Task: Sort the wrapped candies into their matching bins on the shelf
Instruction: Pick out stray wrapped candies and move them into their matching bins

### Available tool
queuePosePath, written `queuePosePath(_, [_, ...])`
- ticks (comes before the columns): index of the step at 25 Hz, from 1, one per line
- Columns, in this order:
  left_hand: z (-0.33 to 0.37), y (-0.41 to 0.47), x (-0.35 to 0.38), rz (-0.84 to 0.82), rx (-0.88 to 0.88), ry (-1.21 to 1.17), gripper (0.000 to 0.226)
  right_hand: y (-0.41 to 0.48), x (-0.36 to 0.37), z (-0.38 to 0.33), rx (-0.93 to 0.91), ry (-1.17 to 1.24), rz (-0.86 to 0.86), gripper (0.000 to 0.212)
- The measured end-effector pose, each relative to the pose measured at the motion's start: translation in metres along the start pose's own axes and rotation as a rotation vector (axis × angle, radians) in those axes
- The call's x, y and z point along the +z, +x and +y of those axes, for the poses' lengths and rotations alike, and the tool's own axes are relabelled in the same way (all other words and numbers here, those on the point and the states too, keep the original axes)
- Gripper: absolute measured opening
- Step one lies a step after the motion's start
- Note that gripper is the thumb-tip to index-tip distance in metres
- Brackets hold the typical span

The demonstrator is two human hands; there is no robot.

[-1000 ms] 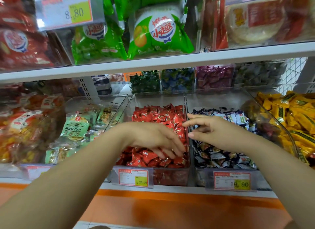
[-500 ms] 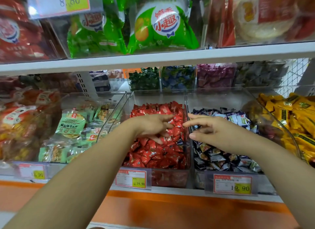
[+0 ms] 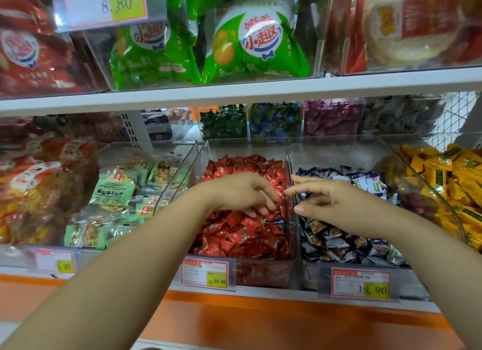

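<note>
A clear bin (image 3: 263, 272) in the middle of the shelf is full of red wrapped candies (image 3: 242, 235). To its right, a second clear bin (image 3: 307, 276) holds dark blue and white wrapped candies (image 3: 347, 240). My left hand (image 3: 242, 193) reaches into the red bin, its fingers spread loosely and touching the red candies near the divider. My right hand (image 3: 331, 201) hovers over the blue bin beside the divider, fingers relaxed and pointing left. I see no candy held in either hand.
A bin of yellow wrapped candies (image 3: 453, 190) is at the right, a bin of green snack packets (image 3: 114, 193) at the left. Small bins of green, blue and purple candies (image 3: 276, 120) stand behind. An upper shelf (image 3: 234, 93) overhangs. Price tags (image 3: 361, 283) front the bins.
My left hand moved from the front of the red bin further back and right, toward the divider. My right hand stayed almost in place over the blue bin.
</note>
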State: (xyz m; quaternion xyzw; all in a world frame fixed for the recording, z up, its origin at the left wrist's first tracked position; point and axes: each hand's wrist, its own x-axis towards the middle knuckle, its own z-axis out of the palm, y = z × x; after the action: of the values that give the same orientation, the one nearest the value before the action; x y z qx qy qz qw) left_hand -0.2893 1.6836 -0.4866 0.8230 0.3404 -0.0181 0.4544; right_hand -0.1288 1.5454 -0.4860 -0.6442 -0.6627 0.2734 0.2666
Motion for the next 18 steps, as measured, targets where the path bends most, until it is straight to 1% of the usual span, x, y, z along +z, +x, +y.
queuePosePath(2, [0.0, 0.003, 0.016, -0.167, -0.039, 0.176, 0.031, 0.0, 0.0, -0.001, 0.007, 0.003, 0.006, 0.033])
queuePosePath(3, [-0.003, 0.007, 0.021, -0.188, -0.046, 0.257, 0.034, 0.0, 0.001, -0.001, 0.009, 0.004, 0.01, 0.033])
queuePosePath(5, [-0.011, 0.015, 0.024, -0.142, -0.046, 0.306, 0.042, -0.001, 0.001, 0.0, 0.002, -0.004, 0.013, 0.033])
queuePosePath(7, [-0.017, 0.019, 0.02, -0.089, -0.065, 0.255, 0.047, -0.001, 0.001, 0.0, 0.003, -0.011, 0.01, 0.033])
queuePosePath(14, [-0.029, 0.026, 0.01, 0.025, -0.033, 0.167, 0.048, 0.0, 0.0, 0.001, 0.009, -0.017, 0.002, 0.035])
queuePosePath(16, [-0.029, 0.026, 0.009, 0.078, -0.013, 0.159, 0.049, 0.0, 0.0, 0.001, 0.011, -0.01, -0.003, 0.034])
queuePosePath(18, [-0.029, 0.025, 0.008, 0.092, 0.005, 0.175, 0.047, -0.001, 0.0, 0.0, 0.013, -0.008, -0.006, 0.034])
